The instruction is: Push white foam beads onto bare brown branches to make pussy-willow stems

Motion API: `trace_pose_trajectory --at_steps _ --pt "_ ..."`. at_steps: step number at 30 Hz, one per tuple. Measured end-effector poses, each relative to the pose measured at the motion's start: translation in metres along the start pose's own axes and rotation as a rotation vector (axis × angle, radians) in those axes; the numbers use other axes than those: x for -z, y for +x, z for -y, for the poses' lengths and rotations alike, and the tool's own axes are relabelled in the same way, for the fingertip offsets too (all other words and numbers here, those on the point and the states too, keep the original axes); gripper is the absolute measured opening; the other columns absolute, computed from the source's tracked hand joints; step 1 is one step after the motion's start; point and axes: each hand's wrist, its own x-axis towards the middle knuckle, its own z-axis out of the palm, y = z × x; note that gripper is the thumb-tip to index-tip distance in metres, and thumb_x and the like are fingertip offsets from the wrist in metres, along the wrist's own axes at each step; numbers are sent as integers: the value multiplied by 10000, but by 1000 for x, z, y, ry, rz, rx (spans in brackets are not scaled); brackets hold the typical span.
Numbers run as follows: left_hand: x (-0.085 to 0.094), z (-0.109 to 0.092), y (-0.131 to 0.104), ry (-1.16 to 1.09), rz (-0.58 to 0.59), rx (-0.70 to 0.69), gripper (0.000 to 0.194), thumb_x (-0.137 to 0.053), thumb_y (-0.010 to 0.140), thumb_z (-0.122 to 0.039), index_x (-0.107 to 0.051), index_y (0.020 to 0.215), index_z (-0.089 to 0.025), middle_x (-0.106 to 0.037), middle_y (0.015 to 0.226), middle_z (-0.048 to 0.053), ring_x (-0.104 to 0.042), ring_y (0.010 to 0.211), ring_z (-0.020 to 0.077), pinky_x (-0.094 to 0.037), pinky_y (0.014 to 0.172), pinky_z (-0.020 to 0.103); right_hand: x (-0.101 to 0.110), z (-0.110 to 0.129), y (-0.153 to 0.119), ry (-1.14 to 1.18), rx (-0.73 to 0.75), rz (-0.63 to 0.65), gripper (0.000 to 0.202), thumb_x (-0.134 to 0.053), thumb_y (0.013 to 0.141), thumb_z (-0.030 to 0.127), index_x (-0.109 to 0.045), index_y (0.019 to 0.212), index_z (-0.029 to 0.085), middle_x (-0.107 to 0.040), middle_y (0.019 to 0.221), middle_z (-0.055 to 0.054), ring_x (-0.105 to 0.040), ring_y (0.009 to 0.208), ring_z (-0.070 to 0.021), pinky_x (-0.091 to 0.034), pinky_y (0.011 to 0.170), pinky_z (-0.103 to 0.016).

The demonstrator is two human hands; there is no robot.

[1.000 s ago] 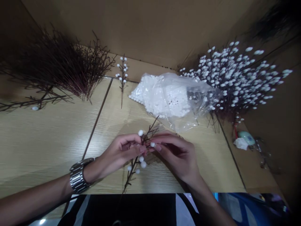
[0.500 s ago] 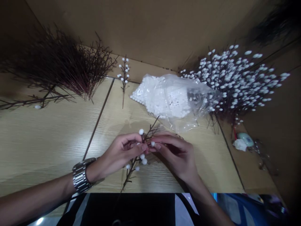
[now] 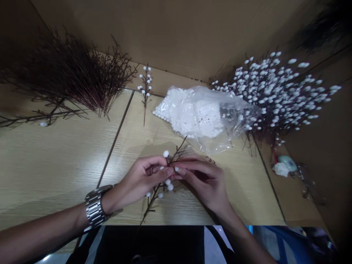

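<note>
while the left hand (image 3: pixel 150 175) is closing its thumb and fingers around a dark twig (image 3: pixel 151 206), the right hand (image 3: pixel 206 179) is pinching 1 white bead (image 3: pixel 176 169) between thumb and forefinger, its fingertips meeting those of the left. the twig is slanting above the middle of the near edge of the worktop (image 3: pixel 55 161), its lower end pointing toward that edge and several white beads already sitting on its side stems. a steel watch (image 3: pixel 95 207) is circling the left wrist.

beyond the hands, a clear plastic bag (image 3: pixel 198 112) full of white beads is lying toward the far edge. just left of it, 1 beaded sprig (image 3: pixel 145 88) is lying across that edge. a heap of bare twigs (image 3: pixel 74 79) is filling the far left corner, and a thick bunch of beaded sprigs (image 3: pixel 277 93) is spreading over the far right corner. a pale green rounded item (image 3: pixel 287 162) is resting by the right edge.
</note>
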Motion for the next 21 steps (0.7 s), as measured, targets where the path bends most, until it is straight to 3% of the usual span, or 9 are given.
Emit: trace_pose_trajectory --at_steps 7,13,16,21 --pt "1 -2 1 58 9 -9 168 -671 940 -318 -697 870 -167 -733 884 26 -672 826 131 -511 746 229 2 6 0 -27 31 -24 204 -714 881 180 -791 1027 299 -731 1028 -50 -716 934 -198 -634 776 -348" --pt "1 -7 -1 108 68 31 184 -663 947 -317 -697 866 -156 -736 880 37 -662 824 145 -489 751 252 32 32 16 -31 -38 -151 135 -724 879 268 -776 1004 269 -741 898 -17 -682 646 -122 -574 592 -251" --pt "2 -5 -2 136 116 23 182 -673 940 -325 -703 873 -158 -741 884 40 -663 811 143 -489 738 246 35 42 31 -58 -22 -111 184 -747 849 313 -764 1016 236 -738 881 -24 -648 657 -120 -545 597 -250" --pt "2 -11 -5 219 200 56 187 -694 919 -345 -719 877 -165 -760 898 53 -675 829 161 -497 740 251 22 47 42 -48 -3 -24 108 -738 834 293 -715 816 190 -679 718 7 -590 612 -105 -480 565 -231"
